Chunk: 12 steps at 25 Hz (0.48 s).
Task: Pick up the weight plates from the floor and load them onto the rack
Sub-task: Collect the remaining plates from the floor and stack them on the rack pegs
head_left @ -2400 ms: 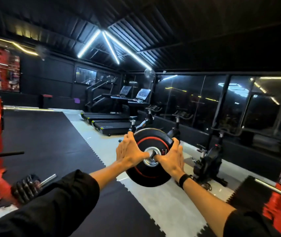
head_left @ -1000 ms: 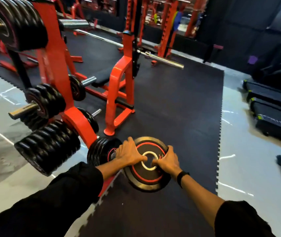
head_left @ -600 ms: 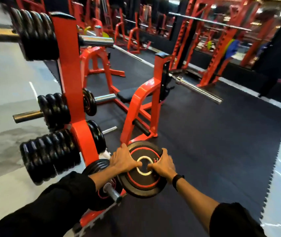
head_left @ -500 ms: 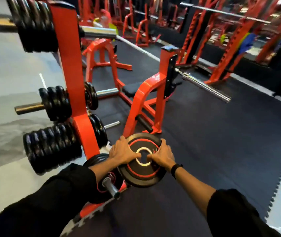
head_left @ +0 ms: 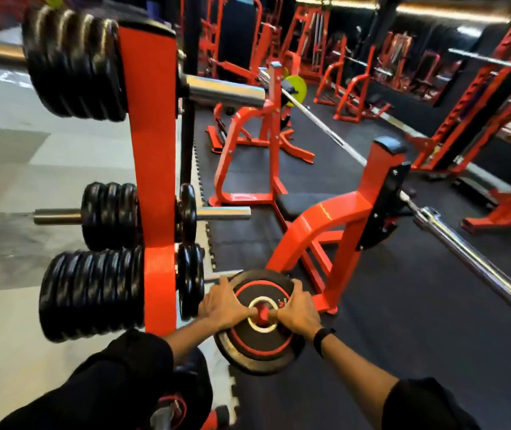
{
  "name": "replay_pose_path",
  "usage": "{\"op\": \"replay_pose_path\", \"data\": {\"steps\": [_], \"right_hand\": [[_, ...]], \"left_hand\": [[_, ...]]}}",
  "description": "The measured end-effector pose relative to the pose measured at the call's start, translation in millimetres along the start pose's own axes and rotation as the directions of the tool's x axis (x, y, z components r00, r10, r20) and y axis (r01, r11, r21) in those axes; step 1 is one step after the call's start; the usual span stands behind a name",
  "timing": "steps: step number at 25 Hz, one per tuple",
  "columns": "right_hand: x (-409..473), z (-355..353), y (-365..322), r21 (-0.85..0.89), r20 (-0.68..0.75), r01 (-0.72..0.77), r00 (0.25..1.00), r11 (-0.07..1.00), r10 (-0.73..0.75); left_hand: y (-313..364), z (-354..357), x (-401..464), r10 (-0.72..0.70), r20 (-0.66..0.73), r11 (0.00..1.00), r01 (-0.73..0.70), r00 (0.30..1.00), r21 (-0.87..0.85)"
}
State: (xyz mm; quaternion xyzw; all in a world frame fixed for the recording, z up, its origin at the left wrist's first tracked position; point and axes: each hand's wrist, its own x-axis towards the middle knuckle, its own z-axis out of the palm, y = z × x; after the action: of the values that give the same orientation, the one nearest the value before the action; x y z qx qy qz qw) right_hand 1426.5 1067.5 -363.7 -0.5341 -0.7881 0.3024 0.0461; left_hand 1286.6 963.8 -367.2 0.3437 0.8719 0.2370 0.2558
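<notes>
Both hands on the weight plate [head_left: 259,342], held up in the air just right of the rack [head_left: 155,181]. Left hand [head_left: 223,305] and right hand [head_left: 296,308] each wrap fingers over its rim, thumbs hooked at the center hole. Red bench frame [head_left: 332,221] sits right beyond the plate, farther from the rack.

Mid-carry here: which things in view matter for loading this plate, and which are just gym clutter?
Belongs to the job:
- weight plate, gripped by left hand and right hand
- plate rack
- stored plates
- lower right peg

Just lying about:
- bench press stand
- barbell
- yellow-green plate
</notes>
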Motion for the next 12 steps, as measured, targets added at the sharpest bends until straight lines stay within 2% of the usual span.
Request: {"op": "replay_pose_path", "data": {"steps": [4,12], "right_hand": [[80.7,-21.4,-15.9,-0.024,0.036,0.075,0.997,0.997,-0.074],[230.3,-43.4,-37.1,-0.103,0.148,0.249,0.961,0.963,-0.232]], "left_hand": [[27.8,-5.5,65.1,-0.078,-0.092,0.997,0.076,0.993,-0.032],[72.6,0.1,174.2,-0.247,-0.179,0.967,0.228,0.952,-0.117]]}}
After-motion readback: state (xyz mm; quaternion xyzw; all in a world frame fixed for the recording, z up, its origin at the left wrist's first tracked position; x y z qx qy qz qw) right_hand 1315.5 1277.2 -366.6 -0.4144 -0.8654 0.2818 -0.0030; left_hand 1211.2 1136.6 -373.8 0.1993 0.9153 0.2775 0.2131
